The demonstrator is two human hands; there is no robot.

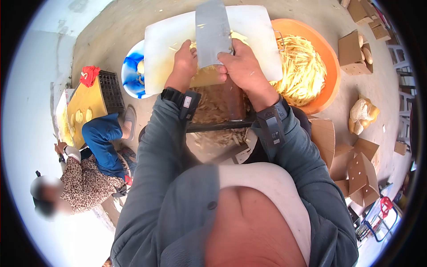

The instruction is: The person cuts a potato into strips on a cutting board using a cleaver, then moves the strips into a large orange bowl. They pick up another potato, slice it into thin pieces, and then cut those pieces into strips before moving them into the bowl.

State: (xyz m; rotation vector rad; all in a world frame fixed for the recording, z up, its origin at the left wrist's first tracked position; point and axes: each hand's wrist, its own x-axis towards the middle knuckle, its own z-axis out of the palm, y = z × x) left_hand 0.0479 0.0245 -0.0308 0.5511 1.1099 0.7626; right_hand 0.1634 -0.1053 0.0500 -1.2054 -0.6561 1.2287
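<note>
A wide grey cleaver (212,33) is held above a white cutting board (258,22), its blade pointing away from me. My right hand (241,66) grips it where the blade meets the brown handle, with the thumb on the blade's face. The handle points back toward my body. On the blade's left side is my left hand (184,62), fingers curled and partly hidden by the blade; what they hold cannot be made out. Pale yellow cut strips (240,36) lie on the board around and behind the blade, and a few bits stick to the metal.
An orange basin (331,84) heaped with yellow strips stands right of the board. To its left is a blue-and-white basin (129,84). Another person (93,178) sits at left beside a yellow board (95,100). Open cardboard boxes (362,171) and a filled bag (364,115) are at right.
</note>
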